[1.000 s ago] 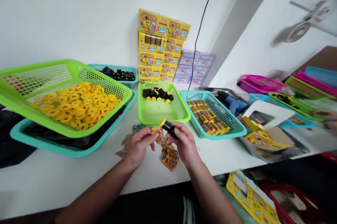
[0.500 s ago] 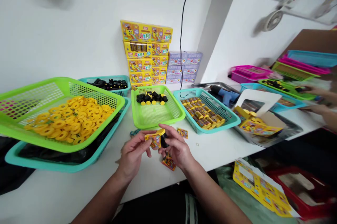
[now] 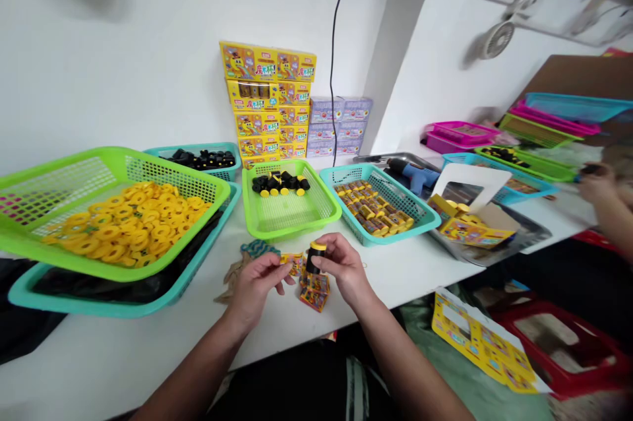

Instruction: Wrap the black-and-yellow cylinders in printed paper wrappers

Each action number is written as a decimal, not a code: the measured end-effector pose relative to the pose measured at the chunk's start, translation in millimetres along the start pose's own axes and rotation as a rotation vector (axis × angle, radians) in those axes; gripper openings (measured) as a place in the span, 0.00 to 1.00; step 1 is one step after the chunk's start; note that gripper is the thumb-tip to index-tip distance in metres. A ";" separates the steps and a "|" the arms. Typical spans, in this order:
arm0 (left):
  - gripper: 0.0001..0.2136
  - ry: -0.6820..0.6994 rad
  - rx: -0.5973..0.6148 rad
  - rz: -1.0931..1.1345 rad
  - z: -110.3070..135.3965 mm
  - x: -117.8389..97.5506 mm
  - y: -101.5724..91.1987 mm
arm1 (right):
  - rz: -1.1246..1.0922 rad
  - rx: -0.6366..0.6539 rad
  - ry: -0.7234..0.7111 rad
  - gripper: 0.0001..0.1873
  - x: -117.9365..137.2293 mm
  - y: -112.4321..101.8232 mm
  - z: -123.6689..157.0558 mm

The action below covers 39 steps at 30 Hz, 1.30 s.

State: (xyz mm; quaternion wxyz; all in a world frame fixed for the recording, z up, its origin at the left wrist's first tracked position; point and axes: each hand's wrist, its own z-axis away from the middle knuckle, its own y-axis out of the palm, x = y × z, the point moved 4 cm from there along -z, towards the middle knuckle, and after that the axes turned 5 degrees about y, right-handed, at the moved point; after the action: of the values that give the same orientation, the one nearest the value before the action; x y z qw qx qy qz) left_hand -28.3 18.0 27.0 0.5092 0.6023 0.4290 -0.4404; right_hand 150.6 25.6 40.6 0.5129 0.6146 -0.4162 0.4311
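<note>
Left hand point(image 3: 258, 284) pinches sticker point(image 3: 295, 264), right hand point(image 3: 347, 270) grips black tub point(image 3: 314, 260); hands apart, above worktop point(image 3: 277, 330) near its front edge.

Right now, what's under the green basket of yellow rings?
A turquoise basket, with black material showing along its front and right side. The green basket covers the rest of what's inside.

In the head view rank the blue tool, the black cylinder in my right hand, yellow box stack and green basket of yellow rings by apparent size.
1. Green basket of yellow rings
2. Yellow box stack
3. Blue tool
4. Black cylinder
Nearness affects this; true sizes unsure.
</note>
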 end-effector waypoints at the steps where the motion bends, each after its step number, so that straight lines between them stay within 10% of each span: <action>1: 0.10 -0.033 0.009 0.031 -0.1 3.3 3.1 | 0.005 -0.008 -0.009 0.17 -1.1 -1.9 0.9; 9: 0.11 -0.333 -0.103 0.543 -5.9 29.2 42.0 | 0.553 -0.034 -0.283 0.16 -0.7 6.9 12.4; 17: 0.07 -0.355 -0.397 0.507 -14.4 44.7 55.9 | 0.821 -0.053 -0.447 0.24 -10.7 13.4 23.1; 39: 0.05 -0.376 -0.271 0.571 -16.1 45.1 58.1 | 0.903 -0.003 -0.535 0.29 -2.3 15.3 31.1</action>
State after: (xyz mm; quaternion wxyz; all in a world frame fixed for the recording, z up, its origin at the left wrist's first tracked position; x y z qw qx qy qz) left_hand 40.2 30.4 -1.5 0.7568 0.5334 0.1970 -0.3226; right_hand 138.5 -7.0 39.5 0.1525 0.4617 -0.7568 0.4367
